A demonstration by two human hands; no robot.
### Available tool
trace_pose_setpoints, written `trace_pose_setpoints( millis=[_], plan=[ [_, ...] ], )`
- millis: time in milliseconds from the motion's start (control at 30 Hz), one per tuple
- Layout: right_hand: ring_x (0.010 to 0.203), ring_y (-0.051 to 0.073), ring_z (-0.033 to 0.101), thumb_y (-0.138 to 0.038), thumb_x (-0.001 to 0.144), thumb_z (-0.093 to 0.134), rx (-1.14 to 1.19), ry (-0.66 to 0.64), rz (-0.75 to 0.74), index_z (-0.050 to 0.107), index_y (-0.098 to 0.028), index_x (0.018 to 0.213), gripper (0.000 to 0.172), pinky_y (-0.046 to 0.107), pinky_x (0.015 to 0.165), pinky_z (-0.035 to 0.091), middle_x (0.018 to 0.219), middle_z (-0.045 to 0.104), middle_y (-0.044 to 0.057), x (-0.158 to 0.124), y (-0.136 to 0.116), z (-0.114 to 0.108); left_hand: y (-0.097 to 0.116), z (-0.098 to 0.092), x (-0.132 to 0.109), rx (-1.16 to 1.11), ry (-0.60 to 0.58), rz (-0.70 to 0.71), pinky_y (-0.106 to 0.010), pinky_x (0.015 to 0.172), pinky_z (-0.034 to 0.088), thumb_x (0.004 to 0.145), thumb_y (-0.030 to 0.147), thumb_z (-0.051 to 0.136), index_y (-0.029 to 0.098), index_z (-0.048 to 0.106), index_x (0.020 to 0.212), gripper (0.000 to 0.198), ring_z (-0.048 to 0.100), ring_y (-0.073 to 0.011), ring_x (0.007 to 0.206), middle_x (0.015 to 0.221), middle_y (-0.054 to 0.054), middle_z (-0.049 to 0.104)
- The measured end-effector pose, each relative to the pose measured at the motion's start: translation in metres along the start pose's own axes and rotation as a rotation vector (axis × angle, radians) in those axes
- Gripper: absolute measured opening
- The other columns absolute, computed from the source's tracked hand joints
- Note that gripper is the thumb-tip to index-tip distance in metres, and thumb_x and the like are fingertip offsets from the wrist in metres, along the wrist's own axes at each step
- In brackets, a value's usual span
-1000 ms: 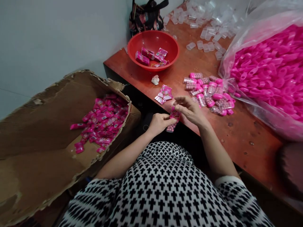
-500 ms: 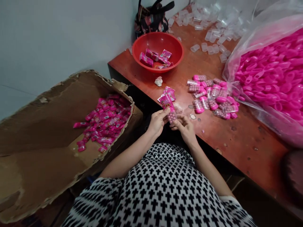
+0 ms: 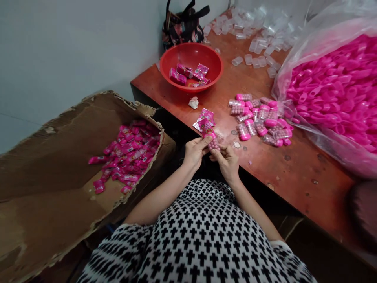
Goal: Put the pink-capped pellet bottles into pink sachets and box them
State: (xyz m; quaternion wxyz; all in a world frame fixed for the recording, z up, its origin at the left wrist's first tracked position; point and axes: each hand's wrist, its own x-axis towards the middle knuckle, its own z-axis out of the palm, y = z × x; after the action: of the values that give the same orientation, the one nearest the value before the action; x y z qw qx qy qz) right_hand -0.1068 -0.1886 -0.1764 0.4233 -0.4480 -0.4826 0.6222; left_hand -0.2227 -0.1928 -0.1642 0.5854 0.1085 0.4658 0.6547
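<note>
Near the table edge, both my hands grip a small clear tube of pink candy balls [image 3: 213, 144] with a pink printed wrapper [image 3: 208, 131] at its upper end. My left hand [image 3: 194, 153] pinches the wrapper end between thumb and fingers. On the lower end of the tube, the thumb and fingers of my right hand [image 3: 227, 162] are closed. Just beyond lie loose flat pink wrappers [image 3: 207, 114] on the table. To the right is a heap of similar candy tubes [image 3: 262, 118] with pink caps and no wrappers.
A red bowl [image 3: 163, 74] holding wrapper bundles stands behind my hands. On the left, a torn cardboard box [image 3: 59, 157] contains wrapped pink pieces [image 3: 129, 153]. A plastic bag of pink parts [image 3: 338, 90] sits at right. Clear empty tubes [image 3: 259, 43] and a dark handbag [image 3: 184, 29] are farther back.
The view has shifted slightly. My hands keep hold of the candy tube, and its wrapper end now tips away, showing less of its length. My right hand has moved slightly closer to the left.
</note>
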Motion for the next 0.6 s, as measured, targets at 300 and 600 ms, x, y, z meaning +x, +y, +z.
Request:
trace_pose_setpoints(
  millis=[300, 600],
  plan=[
    [0.043, 0.01, 0.06, -0.037, 0.063, 0.077, 0.274, -0.092, 0.182, 0.053, -0.019, 0.074, 0.032, 0.019, 0.042, 0.051, 0.059, 0.067, -0.003, 0.015, -0.004, -0.002, -0.006, -0.008, -0.009, -0.049, -0.247, -0.112, -0.024, 0.046, 0.042, 0.066, 0.035, 0.075, 0.01, 0.061, 0.06, 0.029, 0.049, -0.0086, 0.045, 0.054, 0.001, 0.052],
    [0.04, 0.01, 0.06, -0.041, 0.065, 0.076, 0.146, -0.368, 0.097, 0.046, -0.02, 0.072, 0.037, 0.016, 0.036, 0.045, 0.055, 0.067, -0.004, 0.029, -0.008, 0.021, 0.041, -0.043, -0.031, -0.106, 0.014, 0.161, -0.034, 0.079, 0.053, 0.073, 0.042, 0.068, 0.013, 0.067, 0.077, 0.03, 0.068, -0.0198, 0.081, 0.086, -0.01, 0.072]
  ],
)
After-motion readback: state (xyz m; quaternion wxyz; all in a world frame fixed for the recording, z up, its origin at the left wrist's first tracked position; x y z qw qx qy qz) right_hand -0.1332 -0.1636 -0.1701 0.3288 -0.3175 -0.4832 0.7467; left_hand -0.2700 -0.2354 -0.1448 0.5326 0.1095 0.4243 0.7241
